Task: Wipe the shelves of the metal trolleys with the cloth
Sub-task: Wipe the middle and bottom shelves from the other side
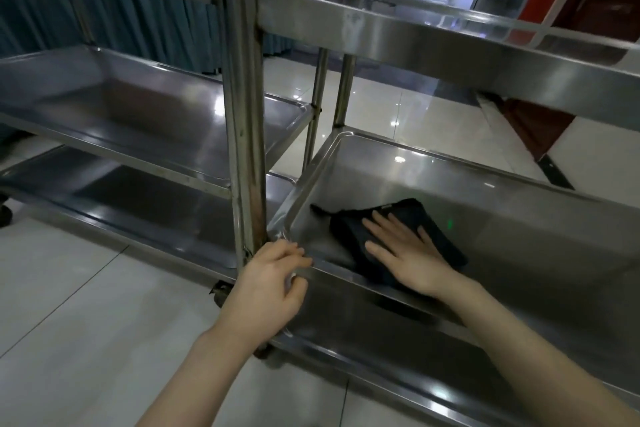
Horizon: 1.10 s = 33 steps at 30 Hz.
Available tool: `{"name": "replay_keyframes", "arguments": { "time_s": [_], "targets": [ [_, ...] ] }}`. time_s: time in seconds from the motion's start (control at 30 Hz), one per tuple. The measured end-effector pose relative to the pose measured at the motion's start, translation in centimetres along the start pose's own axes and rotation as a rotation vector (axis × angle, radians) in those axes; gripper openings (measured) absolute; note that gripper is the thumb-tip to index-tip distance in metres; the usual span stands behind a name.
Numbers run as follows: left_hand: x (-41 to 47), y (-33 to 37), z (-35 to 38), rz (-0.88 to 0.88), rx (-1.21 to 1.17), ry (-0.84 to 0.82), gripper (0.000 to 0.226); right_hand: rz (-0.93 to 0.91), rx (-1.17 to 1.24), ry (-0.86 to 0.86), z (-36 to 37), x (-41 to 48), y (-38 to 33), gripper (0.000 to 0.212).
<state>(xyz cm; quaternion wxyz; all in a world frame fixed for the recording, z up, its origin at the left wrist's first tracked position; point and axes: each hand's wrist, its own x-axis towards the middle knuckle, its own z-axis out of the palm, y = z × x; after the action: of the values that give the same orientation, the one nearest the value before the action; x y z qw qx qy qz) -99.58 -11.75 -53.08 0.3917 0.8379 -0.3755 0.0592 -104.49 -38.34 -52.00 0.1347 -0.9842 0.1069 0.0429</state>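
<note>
Two stainless steel trolleys stand side by side. A folded black cloth (401, 215) lies on the middle shelf (502, 218) of the right trolley, near its front left corner. My right hand (405, 250) lies flat on the cloth with straight, spread fingers, pressing it onto the shelf. My left hand (277, 277) grips the front rim of that same shelf at the corner, next to the upright post (244, 114); its fingers curl over the rim.
The left trolley's middle shelf (121, 114) and bottom shelf (138, 204) are bare. Above my right hand runs the right trolley's top shelf (450, 45); its bottom shelf (398, 357) lies below. Glossy tiled floor (86, 322) surrounds the trolleys. A teal curtain (104, 10) hangs behind.
</note>
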Motion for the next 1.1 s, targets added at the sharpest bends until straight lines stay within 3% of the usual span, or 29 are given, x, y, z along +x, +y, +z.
{"name": "replay_keyframes", "arguments": {
  "time_s": [0.1,0.17,0.33,0.47,0.57,0.7,0.83,0.93,1.1],
  "targets": [
    [0.0,-0.1,-0.1,0.021,0.02,0.007,0.03,0.206,-0.015,0.058,-1.0,8.1,0.3,0.057],
    [0.0,-0.1,-0.3,0.026,0.04,0.003,0.031,0.237,0.004,0.067,-1.0,11.2,-0.6,0.058],
    [0.2,0.0,-1.1,0.04,0.03,-0.001,0.028,-0.101,-0.013,-0.01,1.2,6.8,-4.4,0.053],
    [0.3,-0.2,-1.4,-0.024,-0.093,0.173,0.03,-0.245,0.057,0.045,2.4,-2.6,-3.7,0.063],
    [0.1,0.0,-1.0,-0.008,-0.085,0.161,0.026,-0.192,0.069,-0.004,1.6,-1.7,-2.7,0.066],
    [-0.1,-0.4,-0.4,0.045,-0.015,0.151,0.016,0.04,-0.008,0.046,0.3,8.1,-2.5,0.059],
    [-0.5,-0.6,-0.3,0.092,-0.006,0.112,0.025,0.187,0.03,0.092,-0.4,15.7,-4.3,0.059],
    [-0.9,-1.0,-0.4,0.096,-0.049,0.11,0.029,-0.041,-0.032,0.107,0.3,14.4,-7.2,0.053],
    [-1.5,-1.8,0.3,0.152,-0.014,0.183,0.02,-0.418,-0.004,-0.005,1.9,2.8,-6.8,0.052]
  ]
}}
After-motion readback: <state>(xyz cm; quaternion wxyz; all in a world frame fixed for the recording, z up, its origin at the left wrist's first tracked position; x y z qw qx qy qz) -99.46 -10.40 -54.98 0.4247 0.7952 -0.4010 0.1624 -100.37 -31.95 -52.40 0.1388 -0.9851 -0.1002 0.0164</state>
